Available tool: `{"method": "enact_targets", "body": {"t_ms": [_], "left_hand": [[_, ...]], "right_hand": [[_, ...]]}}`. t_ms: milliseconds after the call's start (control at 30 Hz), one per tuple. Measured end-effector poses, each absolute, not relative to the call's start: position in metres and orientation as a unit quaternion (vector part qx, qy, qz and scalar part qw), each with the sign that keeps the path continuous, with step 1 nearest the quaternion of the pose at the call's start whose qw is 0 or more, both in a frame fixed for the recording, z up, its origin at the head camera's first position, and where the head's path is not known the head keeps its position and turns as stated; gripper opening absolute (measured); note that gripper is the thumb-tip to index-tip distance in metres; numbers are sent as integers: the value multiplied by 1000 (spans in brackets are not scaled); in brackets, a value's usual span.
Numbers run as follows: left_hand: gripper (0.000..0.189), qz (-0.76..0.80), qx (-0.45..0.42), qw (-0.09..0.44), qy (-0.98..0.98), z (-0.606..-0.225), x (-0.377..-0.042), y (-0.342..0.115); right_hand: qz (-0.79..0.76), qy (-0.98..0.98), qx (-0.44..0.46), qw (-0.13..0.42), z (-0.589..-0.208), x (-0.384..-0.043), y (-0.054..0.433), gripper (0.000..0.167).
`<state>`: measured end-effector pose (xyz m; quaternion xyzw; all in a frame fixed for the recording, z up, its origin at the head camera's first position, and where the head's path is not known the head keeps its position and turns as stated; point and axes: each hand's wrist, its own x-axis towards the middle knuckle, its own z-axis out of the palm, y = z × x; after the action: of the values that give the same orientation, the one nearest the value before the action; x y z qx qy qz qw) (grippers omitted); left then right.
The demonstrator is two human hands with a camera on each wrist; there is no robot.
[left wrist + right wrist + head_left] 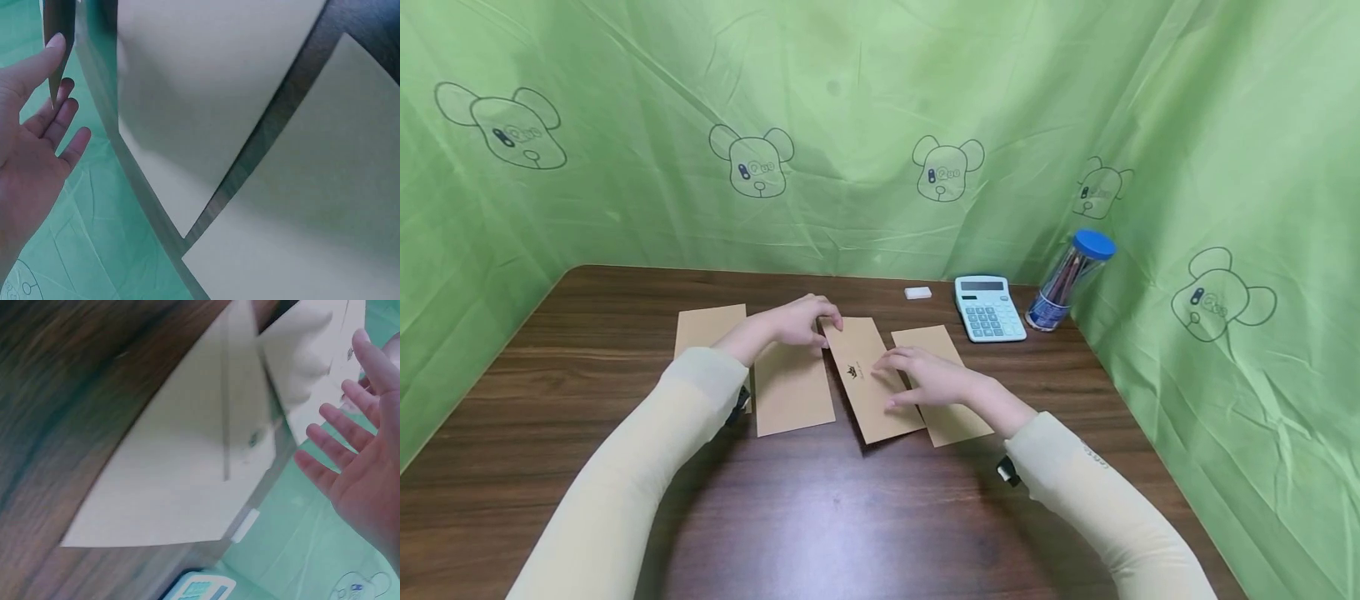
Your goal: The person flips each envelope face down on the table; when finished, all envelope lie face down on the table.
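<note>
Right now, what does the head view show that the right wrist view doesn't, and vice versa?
Only the head view shows the blue-lidded jar and both pale sleeves. Only the right wrist view shows the palm side of the right hand. Both share the brown envelopes, white block, wooden table, green curtain and calculator, cut off in the wrist view.

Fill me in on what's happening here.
A person's left hand pinches the far left corner of a brown envelope with a dark logo. The right hand, fingers spread, is over its right side. On the table, two other envelopes lie to its left, a fourth envelope to its right; a calculator and jar sit farther back.
</note>
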<state>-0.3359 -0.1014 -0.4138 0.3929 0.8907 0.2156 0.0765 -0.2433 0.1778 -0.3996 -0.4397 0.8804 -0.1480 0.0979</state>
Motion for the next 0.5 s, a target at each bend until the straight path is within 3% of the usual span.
{"method": "enact_targets", "body": {"t_ms": [500], "left_hand": [[18, 231, 381, 41, 894, -396, -337, -95]], "right_hand": [[-183, 898, -387, 101, -367, -227, 153, 62]]}}
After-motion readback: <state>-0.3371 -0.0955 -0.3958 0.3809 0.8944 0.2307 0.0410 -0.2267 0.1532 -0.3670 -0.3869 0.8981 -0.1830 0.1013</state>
